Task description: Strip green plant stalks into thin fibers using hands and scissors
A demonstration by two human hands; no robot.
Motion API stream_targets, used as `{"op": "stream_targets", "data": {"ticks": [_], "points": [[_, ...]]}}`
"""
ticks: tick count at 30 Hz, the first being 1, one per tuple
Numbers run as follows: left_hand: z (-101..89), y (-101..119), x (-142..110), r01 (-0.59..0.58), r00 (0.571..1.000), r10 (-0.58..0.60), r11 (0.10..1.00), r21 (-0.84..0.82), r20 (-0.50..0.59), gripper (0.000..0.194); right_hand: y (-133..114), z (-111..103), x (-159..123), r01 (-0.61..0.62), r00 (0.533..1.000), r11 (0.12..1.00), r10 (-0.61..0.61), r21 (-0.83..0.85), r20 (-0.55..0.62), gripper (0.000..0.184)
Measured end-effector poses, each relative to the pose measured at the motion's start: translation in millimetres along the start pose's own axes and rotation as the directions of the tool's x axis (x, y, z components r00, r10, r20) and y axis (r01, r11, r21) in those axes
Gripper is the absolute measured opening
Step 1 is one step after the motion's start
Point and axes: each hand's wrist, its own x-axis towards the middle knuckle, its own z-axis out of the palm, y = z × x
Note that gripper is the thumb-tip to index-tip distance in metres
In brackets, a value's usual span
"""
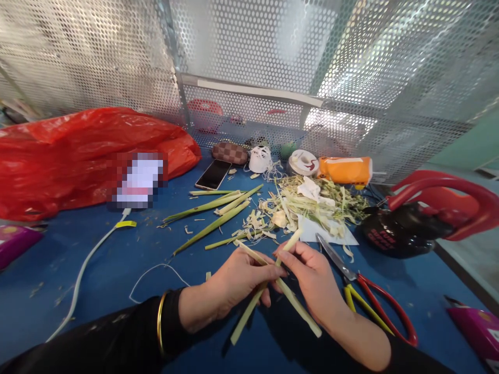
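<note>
Two pale green leaf strips cross in an X between my hands. My left hand [241,275] has its thumb and fingers closed on the strip [298,306] that slants down to the right. In a pinch, my right hand [307,270] grips the other strip [245,319], which slants down to the left. The fingertips of both hands meet near the crossing. Beyond my hands lie several long green leaves [214,226] and a heap of peeled plant scraps [323,202]. Scissors [354,280] with red and yellow handles rest beside my right hand, blades spread a little.
A red plastic bag [58,156] and a lit phone [140,182] with a white cable [83,270] are at left. Along the back are a dark phone [213,174], checkered case [230,153], tape roll [303,162] and orange packet [345,170]. A black bottle [401,231] stands right.
</note>
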Motion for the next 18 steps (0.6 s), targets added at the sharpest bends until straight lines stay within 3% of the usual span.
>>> {"op": "stream_targets", "data": {"ticks": [13,18], "points": [[-0.6,0.5,-1.6,0.052,0.998,-0.053,0.998,0.03,0.039,0.018,3.9,-0.8,-0.1,0.024,0.998,0.997,-0.028,-0.076,-0.056,0.019],[-0.9,0.6,-1.1,0.08,0.997,-0.079,0.996,-0.03,0.025,0.023,-0.7,-5.0,5.8,-0.004,1.0,0.997,0.005,-0.072,0.013,0.023]]}}
